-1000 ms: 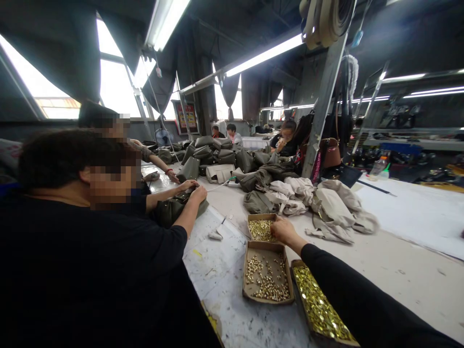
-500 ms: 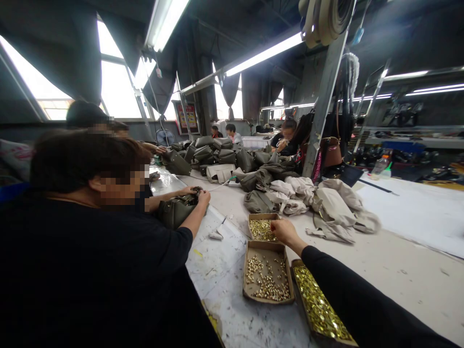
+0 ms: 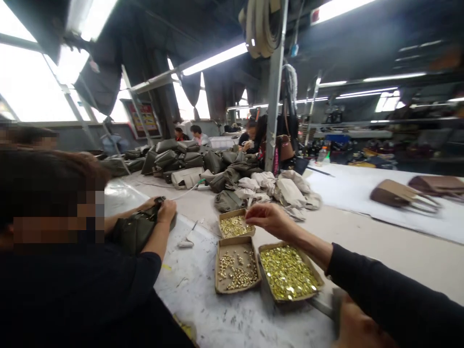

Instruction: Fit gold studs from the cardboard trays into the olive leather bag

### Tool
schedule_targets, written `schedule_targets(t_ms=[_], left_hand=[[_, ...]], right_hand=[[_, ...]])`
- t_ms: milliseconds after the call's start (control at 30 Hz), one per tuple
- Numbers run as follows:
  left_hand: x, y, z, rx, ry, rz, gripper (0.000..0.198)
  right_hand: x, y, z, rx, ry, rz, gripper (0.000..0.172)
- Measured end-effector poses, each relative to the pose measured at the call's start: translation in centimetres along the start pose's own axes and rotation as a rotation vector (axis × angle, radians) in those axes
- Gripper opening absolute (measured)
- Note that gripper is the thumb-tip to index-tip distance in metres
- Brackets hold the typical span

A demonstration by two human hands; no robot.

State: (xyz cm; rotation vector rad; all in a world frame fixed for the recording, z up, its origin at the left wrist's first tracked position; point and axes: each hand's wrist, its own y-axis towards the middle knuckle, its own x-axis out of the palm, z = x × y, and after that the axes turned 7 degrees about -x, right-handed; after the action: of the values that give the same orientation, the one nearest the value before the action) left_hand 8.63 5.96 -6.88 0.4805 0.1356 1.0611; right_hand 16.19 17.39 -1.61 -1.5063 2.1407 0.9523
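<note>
The right hand (image 3: 271,220) hovers just above the right rim of the far tray (image 3: 220,227) of brass bits, fingertips pressed together; whether they pinch a bit is too small to tell. The left hand (image 3: 350,326), near and blurred, sits by a grey bar beside the right tray (image 3: 316,276); its grip cannot be told. A third tray (image 3: 237,251) lies between. Left, a co-worker's hand (image 3: 167,211) holds a dark bag (image 3: 132,233).
</note>
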Motion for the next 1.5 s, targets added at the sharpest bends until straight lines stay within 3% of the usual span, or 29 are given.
schedule_targets(t_ms=[133,200,267,400,533,600,700,767,1033,1500], left_hand=[[8.9,-9.5,0.8,-0.015,0.02,-0.328,0.021],[11.7,-13.9,1.4,-0.005,0.019,-0.477,0.024],[13.2,-17.1,2.0,0.027,0.019,-0.598,0.018],[14.3,-18.7,3.0,0.104,0.075,-0.746,0.021],[14.2,-18.0,4.2,0.055,0.145,-0.836,0.026],[14.2,-18.0,4.8,-0.04,0.164,-0.815,0.022],[14.3,-18.7,5.7,-0.204,0.165,-0.716,0.012],[14.5,-19.4,6.3,-0.233,0.165,-0.687,0.008],[16.0,-21.1,8.0,-0.037,0.208,-0.663,0.012],[16.9,-21.9,8.1,-0.058,0.255,-0.719,0.013]], right_hand=[[-4.8,-6.9,-5.3,-0.095,0.276,0.21,0.015],[-7.1,-10.7,-6.6,-0.132,0.399,0.331,0.016],[-9.1,-14.8,-6.9,-0.086,0.424,0.461,0.016],[-10.6,-23.4,-5.3,0.137,0.442,0.712,0.019],[-8.9,-29.8,-3.2,0.286,0.509,0.852,0.026],[-7.7,-31.8,-2.7,0.328,0.545,0.894,0.029],[-6.4,-33.7,-2.4,0.383,0.607,0.94,0.031],[-6.2,-34.3,-2.1,0.421,0.646,0.961,0.031],[-7.0,-35.3,-1.3,0.454,0.731,0.972,0.029],[-7.5,-36.1,-1.5,0.47,0.614,0.97,0.024]])
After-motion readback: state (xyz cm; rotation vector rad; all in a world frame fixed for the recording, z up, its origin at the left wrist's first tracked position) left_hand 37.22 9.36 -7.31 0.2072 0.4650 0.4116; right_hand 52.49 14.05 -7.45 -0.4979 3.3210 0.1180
